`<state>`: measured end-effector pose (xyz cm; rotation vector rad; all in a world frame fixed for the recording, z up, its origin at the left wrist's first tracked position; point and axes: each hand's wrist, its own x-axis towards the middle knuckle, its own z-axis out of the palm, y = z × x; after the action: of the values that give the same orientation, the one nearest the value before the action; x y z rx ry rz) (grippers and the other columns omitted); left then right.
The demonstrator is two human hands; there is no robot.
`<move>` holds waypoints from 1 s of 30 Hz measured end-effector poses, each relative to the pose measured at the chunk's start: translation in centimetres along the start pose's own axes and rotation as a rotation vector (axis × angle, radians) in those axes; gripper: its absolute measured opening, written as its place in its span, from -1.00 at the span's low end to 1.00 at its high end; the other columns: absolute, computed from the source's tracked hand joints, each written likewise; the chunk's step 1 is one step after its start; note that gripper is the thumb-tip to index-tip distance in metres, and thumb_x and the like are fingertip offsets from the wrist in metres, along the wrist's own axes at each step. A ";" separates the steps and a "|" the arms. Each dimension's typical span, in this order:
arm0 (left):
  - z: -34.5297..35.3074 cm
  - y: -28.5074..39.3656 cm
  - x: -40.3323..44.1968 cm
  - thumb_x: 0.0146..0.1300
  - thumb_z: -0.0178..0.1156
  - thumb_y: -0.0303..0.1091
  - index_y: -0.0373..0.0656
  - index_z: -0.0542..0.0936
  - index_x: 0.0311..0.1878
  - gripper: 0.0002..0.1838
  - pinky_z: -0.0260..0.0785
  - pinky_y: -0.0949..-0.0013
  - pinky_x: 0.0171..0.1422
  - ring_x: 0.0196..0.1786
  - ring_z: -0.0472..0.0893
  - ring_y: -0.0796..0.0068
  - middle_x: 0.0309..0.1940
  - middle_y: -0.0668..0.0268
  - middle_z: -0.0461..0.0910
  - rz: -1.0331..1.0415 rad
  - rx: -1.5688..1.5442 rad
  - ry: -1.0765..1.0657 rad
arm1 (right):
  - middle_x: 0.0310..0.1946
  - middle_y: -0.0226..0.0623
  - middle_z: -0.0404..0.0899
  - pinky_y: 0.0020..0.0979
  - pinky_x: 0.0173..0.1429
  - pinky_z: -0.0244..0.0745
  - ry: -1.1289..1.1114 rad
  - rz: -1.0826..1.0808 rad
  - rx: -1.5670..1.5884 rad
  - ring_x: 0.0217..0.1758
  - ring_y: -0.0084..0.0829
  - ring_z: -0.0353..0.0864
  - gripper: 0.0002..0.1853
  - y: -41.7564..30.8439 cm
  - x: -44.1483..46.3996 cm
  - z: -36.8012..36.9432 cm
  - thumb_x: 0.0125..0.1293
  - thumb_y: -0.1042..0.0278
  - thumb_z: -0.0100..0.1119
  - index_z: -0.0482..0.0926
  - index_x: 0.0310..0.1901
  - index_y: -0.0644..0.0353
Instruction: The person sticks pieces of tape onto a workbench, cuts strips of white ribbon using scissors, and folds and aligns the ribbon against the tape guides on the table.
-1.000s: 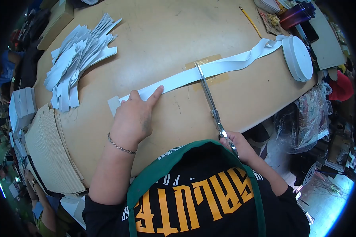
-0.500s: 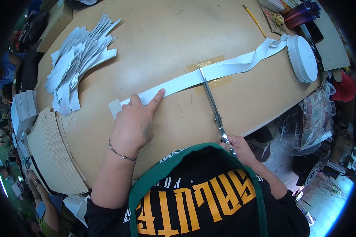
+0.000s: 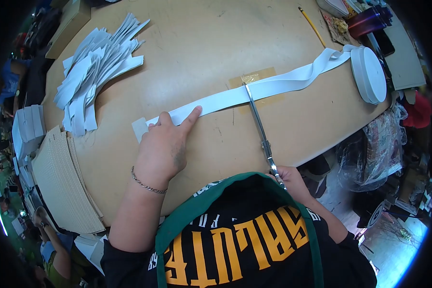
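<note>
A white band (image 3: 221, 101) stretches across the table from a pale tape piece (image 3: 139, 128) on the left to a white roll (image 3: 368, 75) on the right. My left hand (image 3: 163, 144) lies on the band's left part with fingers spread, pressing it down. Long metal scissors (image 3: 257, 120) are in my right hand (image 3: 291, 181), which is closed around the handles and partly hidden by the green apron edge. The blades look closed together and lie across the band, over brown tape (image 3: 266, 102) stuck on the table.
Cut white strips (image 3: 98, 72) are heaped at the upper left. Stacked beige sheets (image 3: 65, 182) lie at the left edge, near white boxes (image 3: 29, 126). A pencil (image 3: 312, 27), a dark bottle (image 3: 369, 21) and a phone (image 3: 383, 43) are at the upper right. Another person's arm (image 3: 57, 249) shows lower left.
The scissor blades look closer together than a second ago. The view has shifted slightly, while my left hand stays on the band.
</note>
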<state>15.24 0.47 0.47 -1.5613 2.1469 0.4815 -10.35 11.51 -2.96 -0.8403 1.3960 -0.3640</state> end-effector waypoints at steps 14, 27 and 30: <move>0.5 -0.1 -0.1 -0.09 0.18 -0.62 0.36 0.13 0.39 -0.05 0.49 0.20 -0.16 -0.26 0.58 0.06 -0.20 -0.03 0.39 0.016 0.014 0.048 | -0.66 -0.56 0.40 -0.60 -0.45 0.27 -0.033 0.028 -0.024 -0.57 -0.73 0.33 -0.52 -0.1 -0.2 -0.7 0.31 -0.12 0.06 0.48 -0.54 0.15; 0.7 0.1 -0.2 -0.11 0.21 -0.61 0.36 0.12 0.40 -0.03 0.50 0.21 -0.16 -0.26 0.59 0.07 -0.19 0.00 0.38 -0.009 0.039 0.060 | -0.73 -0.58 0.34 -0.62 -0.52 0.20 -0.046 0.014 -0.070 -0.65 -0.72 0.31 -0.49 -0.9 0.5 -0.9 0.27 -0.22 0.05 0.42 -0.57 0.09; 0.7 0.1 -0.2 -0.11 0.21 -0.61 0.36 0.12 0.40 -0.02 0.50 0.22 -0.16 -0.25 0.59 0.07 -0.18 -0.01 0.38 -0.013 0.041 0.056 | -0.74 -0.57 0.34 -0.62 -0.55 0.20 -0.058 0.014 -0.022 -0.67 -0.71 0.31 -0.47 -1.3 0.6 -1.0 0.25 -0.25 0.06 0.43 -0.57 0.09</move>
<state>15.27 1.04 0.02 -1.5826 2.1734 0.3908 -10.84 9.96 -2.48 -0.8527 1.3536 -0.3114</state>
